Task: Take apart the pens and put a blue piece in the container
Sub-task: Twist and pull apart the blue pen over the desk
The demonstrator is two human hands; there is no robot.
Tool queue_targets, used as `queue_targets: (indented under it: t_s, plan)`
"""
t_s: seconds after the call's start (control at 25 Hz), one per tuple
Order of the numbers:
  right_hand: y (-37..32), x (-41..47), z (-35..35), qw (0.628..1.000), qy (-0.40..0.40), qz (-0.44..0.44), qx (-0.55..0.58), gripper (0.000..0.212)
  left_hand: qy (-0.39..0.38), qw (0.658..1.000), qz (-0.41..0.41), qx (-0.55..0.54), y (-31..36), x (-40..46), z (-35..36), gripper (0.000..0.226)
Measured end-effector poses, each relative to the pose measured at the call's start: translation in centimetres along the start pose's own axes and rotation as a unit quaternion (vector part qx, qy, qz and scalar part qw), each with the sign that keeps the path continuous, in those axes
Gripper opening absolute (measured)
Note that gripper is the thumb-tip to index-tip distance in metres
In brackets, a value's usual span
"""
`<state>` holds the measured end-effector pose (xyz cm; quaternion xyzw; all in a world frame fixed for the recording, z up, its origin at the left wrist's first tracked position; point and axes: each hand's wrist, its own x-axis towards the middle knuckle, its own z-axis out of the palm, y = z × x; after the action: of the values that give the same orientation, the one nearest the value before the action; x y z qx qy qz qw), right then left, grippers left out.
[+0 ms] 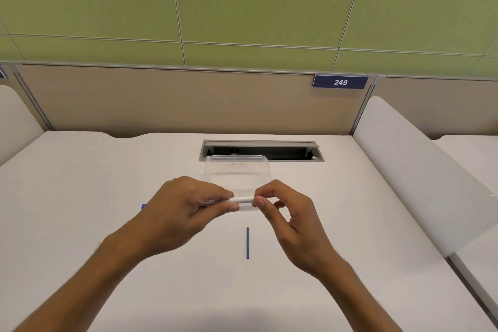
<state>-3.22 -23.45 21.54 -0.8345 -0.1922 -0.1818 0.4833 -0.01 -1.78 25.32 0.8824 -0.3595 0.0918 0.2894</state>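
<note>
At about nine o'clock from the middle of the white desk (107, 183), a small blue tip (143, 206) pokes out past the heel of the left hand (183, 210); it looks to be the far end of the pen that hand holds, though the palm hides the join. The left hand lies knuckles up, its fingers and thumb curled round a slim white plastic pen barrel (241, 200) that runs level from left to right. The barrel shows bare only in the short stretch between the two hands.

At the barrel's right end, the right hand (285, 221) pinches it between thumb and forefinger, with a trace of blue just showing at the fingertips. The other fingers of that hand are loosely bent and hold nothing.

Just behind the hands, toward twelve o'clock, a clear plastic rectangular container (237, 167) stands on the desk with its top open, and nothing can be made out inside it. Beyond it, a grey recessed cable slot (293, 152) is set into the desk.

At six o'clock from the pen, between the two wrists, a thin dark blue rod (247, 243) lies on the desk, pointing straight away from the person and touching neither hand.

Far off at one o'clock, a dark blue plate numbered 249 (340, 82) sits on the beige partition (175, 100).
</note>
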Motion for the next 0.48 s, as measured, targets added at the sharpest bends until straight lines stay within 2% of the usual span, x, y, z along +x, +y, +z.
queue_targets:
  t_s: [0.12, 0.32, 0.48]
  plan:
    - [-0.3, -0.1, -0.1, 1.0, 0.023, 0.013, 0.009, 0.017, 0.012, 0.999, 0.013, 0.032, 0.2, 0.0, -0.1, 0.034]
    - [-0.6, 0.0, 0.2, 0.994, 0.043, 0.079, 0.061, 0.043, 0.037, 0.994, 0.049, 0.092, 1.0, 0.1, -0.2, 0.03]
    - [-0.5, 0.1, 0.2, 0.992, 0.025, 0.083, 0.089, 0.04, 0.035, 0.986, 0.07, 0.15, 1.4, 0.2, -0.2, 0.032]
